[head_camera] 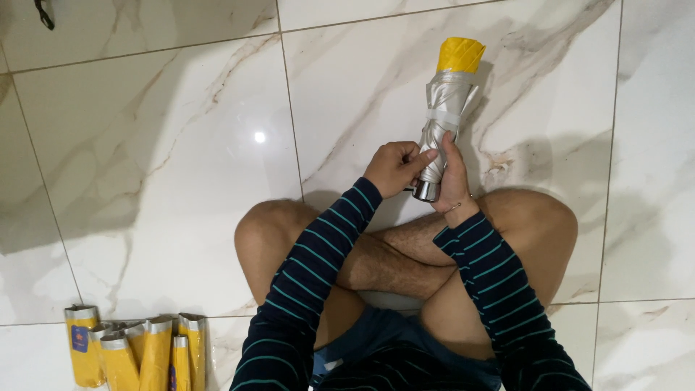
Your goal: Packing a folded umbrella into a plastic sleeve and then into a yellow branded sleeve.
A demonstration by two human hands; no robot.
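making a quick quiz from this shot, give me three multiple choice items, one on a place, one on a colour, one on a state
1. Where do the yellow sleeves lie?
A. on the floor at the person's left
B. on the person's lap
C. against a wall

2. What colour is the umbrella tip end?
A. red
B. yellow
C. black

3. How is the umbrella?
A. fully open
B. folded and strapped
C. lying untouched

Answers: 1 A, they lie on the tiles at lower left. 2 B, its far end is yellow. 3 B, a strap wraps the silver cloth while the left hand and right hand grip it.
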